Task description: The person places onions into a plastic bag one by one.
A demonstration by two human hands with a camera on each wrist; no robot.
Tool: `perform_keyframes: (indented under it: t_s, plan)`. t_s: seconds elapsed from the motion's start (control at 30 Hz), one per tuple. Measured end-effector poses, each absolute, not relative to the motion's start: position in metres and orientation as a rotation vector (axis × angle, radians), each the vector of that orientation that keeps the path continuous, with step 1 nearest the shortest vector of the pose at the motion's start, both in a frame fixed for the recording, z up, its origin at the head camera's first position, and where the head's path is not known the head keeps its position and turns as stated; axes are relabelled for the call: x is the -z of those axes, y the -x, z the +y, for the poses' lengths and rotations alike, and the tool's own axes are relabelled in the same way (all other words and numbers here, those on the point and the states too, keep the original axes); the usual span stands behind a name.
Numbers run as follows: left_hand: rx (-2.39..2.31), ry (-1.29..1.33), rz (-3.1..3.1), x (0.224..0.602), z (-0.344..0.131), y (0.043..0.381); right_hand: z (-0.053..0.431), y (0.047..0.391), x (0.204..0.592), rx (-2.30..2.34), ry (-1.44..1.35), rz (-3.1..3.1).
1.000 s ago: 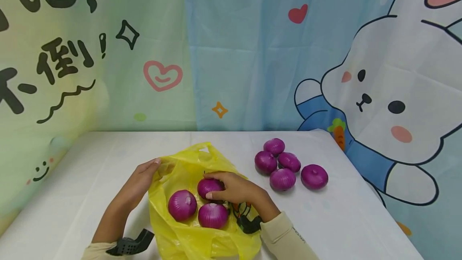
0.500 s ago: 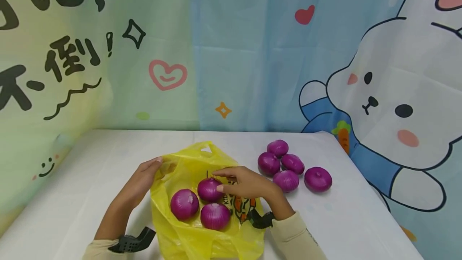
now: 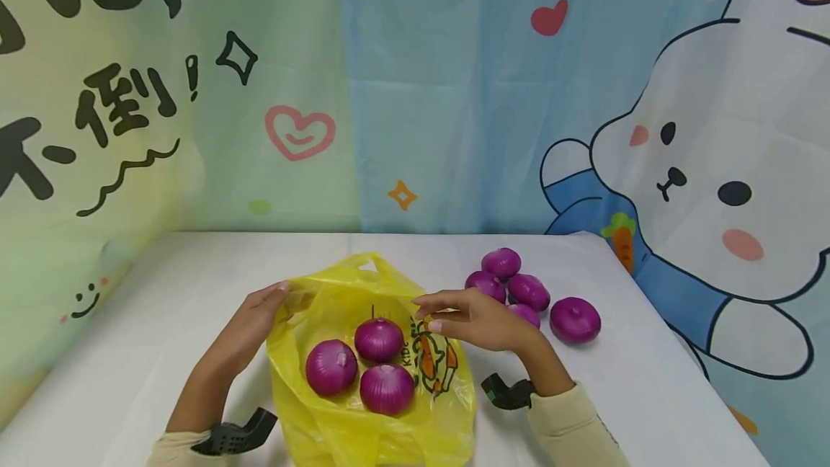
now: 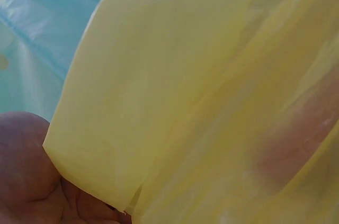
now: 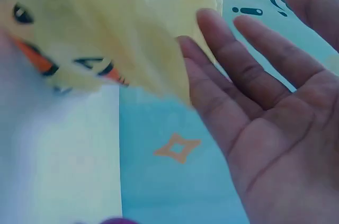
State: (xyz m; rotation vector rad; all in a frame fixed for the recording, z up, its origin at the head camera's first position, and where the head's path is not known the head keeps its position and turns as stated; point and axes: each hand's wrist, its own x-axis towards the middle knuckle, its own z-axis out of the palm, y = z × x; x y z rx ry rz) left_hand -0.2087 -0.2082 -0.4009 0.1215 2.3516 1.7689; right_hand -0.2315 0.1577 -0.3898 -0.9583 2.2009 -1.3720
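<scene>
A yellow plastic bag (image 3: 311, 424) with a printed cartoon lies spread on the table, its mouth held wide. Three red onions rest in it: one at left (image 3: 331, 367), one at the back (image 3: 379, 340) and one in front (image 3: 387, 389). My left hand (image 3: 249, 326) grips the bag's left edge; in the left wrist view the thumb (image 4: 26, 160) shows beside the yellow film, with fingers dim behind it. Over the bag's right edge hovers my right hand (image 3: 476, 317), holding nothing, fingers extended and spread apart in the right wrist view.
Several more red onions (image 3: 529, 292) sit in a group on the white table (image 3: 175, 294) right of the bag, partly hidden by my right hand. One onion (image 3: 575, 321) stands slightly off to their right. A printed curtain (image 3: 415, 92) hangs behind the table's back edge.
My right hand has let go of the back onion in the bag and moved right, away from it. That onion stays in the bag. The left hand keeps its hold on the bag's edge.
</scene>
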Motion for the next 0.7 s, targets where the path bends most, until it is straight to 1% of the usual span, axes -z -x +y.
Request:
perform_keyframes:
  t_s: [0.4,0.6,0.7]
  plan:
    - [-1.763,-0.122,2.367,0.398,-0.212,0.207,0.198,0.228,0.39,1.445,0.89,2.434]
    - [-1.772,-0.132,2.359,0.399,-0.209,0.209,0.222,0.222,0.4,1.449,0.843,2.512]
    - [-1.766,-0.134,2.363,0.4,-0.208,0.209,0.234,0.218,0.407,1.407,0.759,2.584]
